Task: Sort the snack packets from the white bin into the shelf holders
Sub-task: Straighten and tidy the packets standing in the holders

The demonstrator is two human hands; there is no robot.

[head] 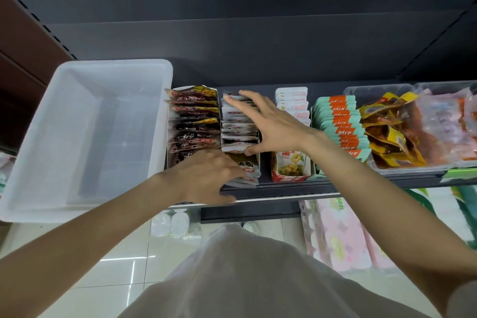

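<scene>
Translucent white plastic bin (pixel 85 137) sat on the left end of the dark metal shelf (pixel 284 186), tilted toward the viewer, nothing visible inside.

Just right of the bin: row of dark red-and-black snack packets (pixel 193 124) standing upright in a cardboard holder. Next over, row of white-and-grey snack packets (pixel 238 124) packed edge-on in a second holder. Then pale pink-and-white packets (pixel 293 103) above an open red-and-yellow carton (pixel 290 168), a fanned row of orange-and-teal packets (pixel 340 121), and a clear plastic tray (pixel 402 165) heaped with loose yellow-and-brown packets (pixel 389 134).

Right hand (pixel 268 121) reached over the white-and-grey row, fingers spread and fairly straight, fingertips at the far end of the row, thumb against the nearest packet (spanning the row front to back).

Left hand (pixel 206 175) at the shelf's front edge, fingers bent onto a few dark-and-grey packets (pixel 246 168) at the front of that same holder; whether pinching or only pressing, could not tell (motion blur).

Pink floral packs (pixel 343 235) stacked below the shelf, over pale glossy floor tiles (pixel 116 266).
</scene>
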